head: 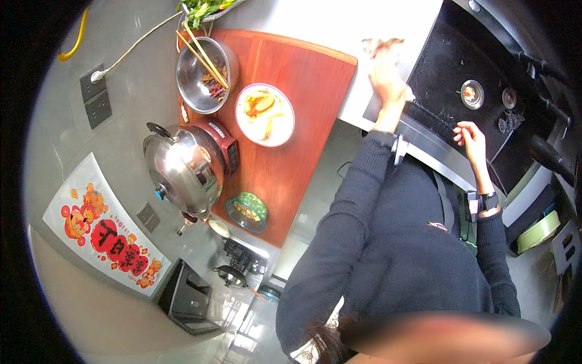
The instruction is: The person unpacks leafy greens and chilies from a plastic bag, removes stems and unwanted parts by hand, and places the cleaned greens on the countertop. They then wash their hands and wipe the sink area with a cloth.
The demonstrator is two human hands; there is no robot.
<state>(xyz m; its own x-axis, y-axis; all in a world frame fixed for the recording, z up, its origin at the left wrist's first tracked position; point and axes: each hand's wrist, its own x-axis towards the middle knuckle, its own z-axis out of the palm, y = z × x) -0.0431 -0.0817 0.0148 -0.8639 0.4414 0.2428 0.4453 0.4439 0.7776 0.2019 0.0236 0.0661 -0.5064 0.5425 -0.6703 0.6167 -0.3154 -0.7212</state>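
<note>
My left hand (386, 84) lies on the white countertop (336, 16) beside the sink, over a crumpled cloth (384, 44). Motion blur hides the detail of the cloth, and the palm covers part of it. Above the near side of the black sink (436, 77) hangs my right hand (470, 136), holding nothing, its fingers loosely bent and apart. Bits of food sit in the sink's metal drain (472, 94). Both forearms are in dark sleeves, and a black watch (489, 200) is on the right wrist.
Left of me, a reddish wooden board (309, 104) bears a steel bowl (182, 86) with chopsticks (200, 54), a white bowl (265, 141) of food, a lidded steel pot (182, 159) and a green glass bowl (254, 202). Leafy greens (200, 11) are at the top.
</note>
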